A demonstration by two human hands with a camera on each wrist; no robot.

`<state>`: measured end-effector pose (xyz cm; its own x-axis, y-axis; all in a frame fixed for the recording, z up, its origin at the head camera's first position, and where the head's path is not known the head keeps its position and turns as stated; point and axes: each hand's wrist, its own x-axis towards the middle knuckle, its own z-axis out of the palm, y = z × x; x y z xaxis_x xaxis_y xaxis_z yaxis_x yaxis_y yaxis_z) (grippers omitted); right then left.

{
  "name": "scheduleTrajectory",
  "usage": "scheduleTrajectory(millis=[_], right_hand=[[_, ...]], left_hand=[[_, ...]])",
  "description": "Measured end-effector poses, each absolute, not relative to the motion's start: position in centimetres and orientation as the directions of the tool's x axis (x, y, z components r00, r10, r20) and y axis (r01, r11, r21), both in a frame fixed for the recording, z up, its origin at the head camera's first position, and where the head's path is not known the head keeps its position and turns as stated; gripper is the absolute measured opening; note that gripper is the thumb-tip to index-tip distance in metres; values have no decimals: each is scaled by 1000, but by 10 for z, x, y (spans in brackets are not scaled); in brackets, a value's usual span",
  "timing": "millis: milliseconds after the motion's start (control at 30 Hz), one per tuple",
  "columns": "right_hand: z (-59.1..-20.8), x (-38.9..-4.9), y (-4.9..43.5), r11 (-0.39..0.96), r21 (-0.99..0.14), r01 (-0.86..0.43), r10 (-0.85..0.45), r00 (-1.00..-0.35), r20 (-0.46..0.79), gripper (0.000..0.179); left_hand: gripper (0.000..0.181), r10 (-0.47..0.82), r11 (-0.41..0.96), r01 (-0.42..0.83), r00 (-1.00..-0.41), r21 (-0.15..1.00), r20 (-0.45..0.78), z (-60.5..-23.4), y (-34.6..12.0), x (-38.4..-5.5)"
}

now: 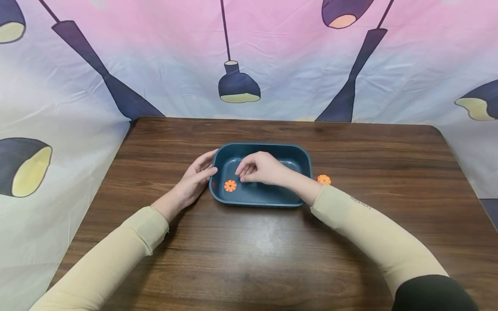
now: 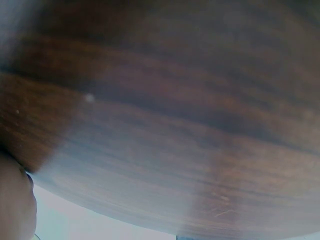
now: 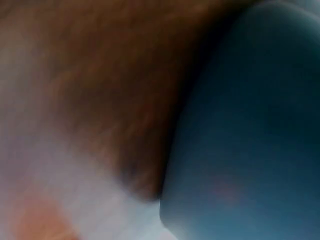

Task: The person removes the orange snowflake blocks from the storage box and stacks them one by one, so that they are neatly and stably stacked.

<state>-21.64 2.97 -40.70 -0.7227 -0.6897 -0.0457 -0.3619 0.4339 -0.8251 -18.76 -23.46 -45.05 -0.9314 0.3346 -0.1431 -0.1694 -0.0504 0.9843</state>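
A dark blue plastic bin (image 1: 260, 204) with rounded corners sits on the table. My left hand (image 1: 192, 181) holds its left end, thumb at the rim and fingers along the outer wall. Inside, toward the left, lies an orange notched disc (image 1: 230, 185) with a small dark centre. Just right of that disc, my right hand (image 1: 261, 168) reaches over the bin with bent fingers, and nothing shows between the fingertips. A second orange notched disc (image 1: 324, 179) lies outside the right wall, partly behind the right forearm. Blurred, the bin's side (image 3: 240, 130) fills much of the right wrist view.
The brown wood-grain table (image 1: 249, 259) stretches out around the bin. Behind it hangs a fabric backdrop (image 1: 186, 56) printed with dark lamps. Only table surface and part of a hand at the lower left appear in the left wrist view.
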Motion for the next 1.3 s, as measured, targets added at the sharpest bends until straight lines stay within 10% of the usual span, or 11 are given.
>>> scheduleTrajectory(millis=[1300], right_hand=[[-432,-212,2,511,-654,-558,-736,-677,3,37]], left_hand=[[60,336,-75,-164,-933,984,-130,-452,-234,-188]])
